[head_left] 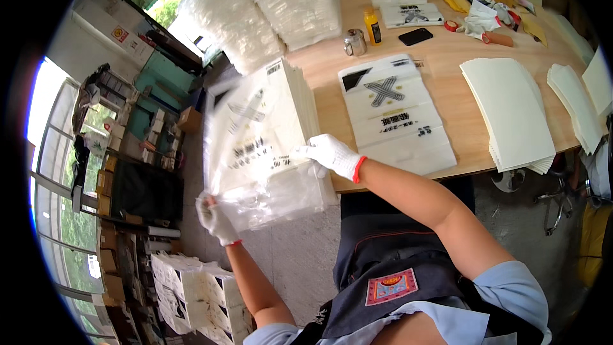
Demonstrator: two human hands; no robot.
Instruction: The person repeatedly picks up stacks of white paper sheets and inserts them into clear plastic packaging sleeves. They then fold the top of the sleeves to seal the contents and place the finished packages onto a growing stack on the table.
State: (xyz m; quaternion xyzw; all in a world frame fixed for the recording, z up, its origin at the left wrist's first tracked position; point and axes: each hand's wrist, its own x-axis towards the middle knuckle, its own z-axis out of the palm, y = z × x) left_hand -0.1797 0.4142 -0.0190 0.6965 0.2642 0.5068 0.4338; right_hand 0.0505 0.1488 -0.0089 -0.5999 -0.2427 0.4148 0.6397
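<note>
A clear printed plastic bag lies over a thick stack of cream paper sheets at the table's left edge. Its loose end hangs past the near side of the stack. My left hand, in a white glove with a red cuff, is closed on the bag's near left corner. My right hand, gloved the same way, pinches the bag at the stack's right side; its fingertips are partly hidden by the plastic. Just right of the stack, a flat pile of printed plastic bags rests on the wooden table.
Fanned stacks of white sheets lie at the right. Behind are a phone, a metal mug, an orange bottle and spare gloves. Large plastic-wrapped bundles stand at the far left; wrapped packs sit on the floor.
</note>
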